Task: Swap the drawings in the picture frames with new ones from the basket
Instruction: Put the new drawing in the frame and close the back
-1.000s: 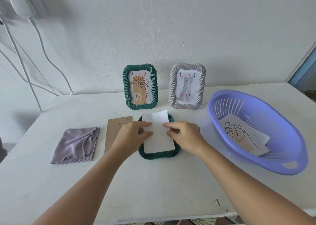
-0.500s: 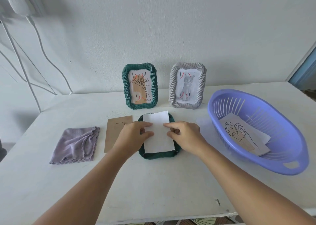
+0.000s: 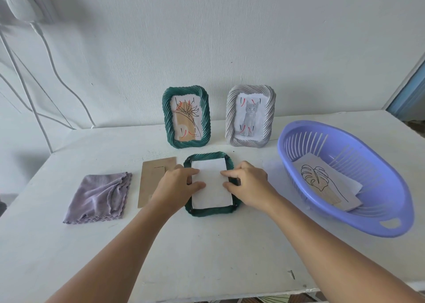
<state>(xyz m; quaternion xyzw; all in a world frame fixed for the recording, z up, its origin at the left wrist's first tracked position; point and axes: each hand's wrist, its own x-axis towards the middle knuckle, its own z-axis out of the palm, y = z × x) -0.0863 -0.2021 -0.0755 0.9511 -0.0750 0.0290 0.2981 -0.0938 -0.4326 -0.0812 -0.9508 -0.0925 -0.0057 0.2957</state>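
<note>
A green frame lies face down on the white table, with a white sheet of paper lying flat in its back opening. My left hand presses the sheet's left edge with fingers and thumb. My right hand presses its right edge. A brown backing board lies on the table left of the frame, partly under my left hand. Upright at the wall stand a green frame with a flower drawing and a grey frame with a cat drawing. The purple basket holds a leaf drawing on other sheets.
A folded lilac cloth lies at the left of the table. White cables hang down the wall at the far left. A small dark screw lies near the table's front edge. The wall stands right behind the upright frames.
The white sheet, tilted and sticking out over the frame's top before, now lies straight inside the frame's back. Both hands stayed at its edges.
</note>
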